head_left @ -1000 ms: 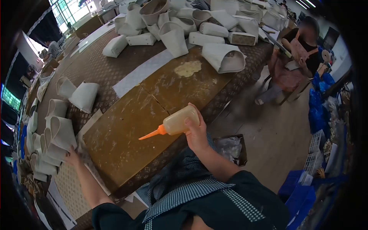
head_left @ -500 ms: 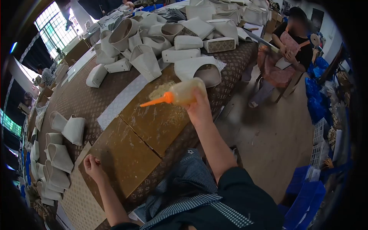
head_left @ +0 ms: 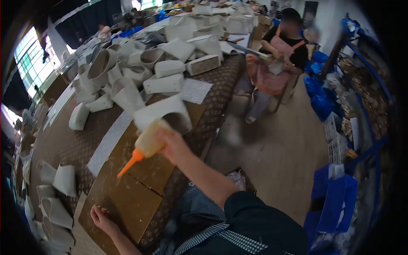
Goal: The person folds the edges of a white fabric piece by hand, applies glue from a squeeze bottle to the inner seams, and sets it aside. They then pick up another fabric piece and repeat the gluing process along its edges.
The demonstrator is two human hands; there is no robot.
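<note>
My right hand (head_left: 171,145) grips a squeeze bottle (head_left: 154,135) of cloudy yellowish liquid. The bottle tilts, its orange nozzle (head_left: 131,162) pointing down and left over a brown board (head_left: 127,204) with dried residue. Directly behind the bottle lies a white bag body (head_left: 163,109) on its side, its opening partly covered by my hand. At the board's left edge rests my left hand (head_left: 100,216), fingers loosely bent and slightly apart, with nothing visible in them.
White bag bodies (head_left: 125,94) are heaped across the patterned tabletop (head_left: 55,140), and several more (head_left: 55,212) stand at left. A white sheet (head_left: 196,91) lies beyond the board. Another person (head_left: 276,63) sits at right. Blue bins (head_left: 331,195) stand on the floor (head_left: 272,170).
The view has shifted to the right. My right hand has lowered the bottle, tipping its nozzle more steeply. More of the white sheet shows behind the bag body. My left hand remains by the board's edge.
</note>
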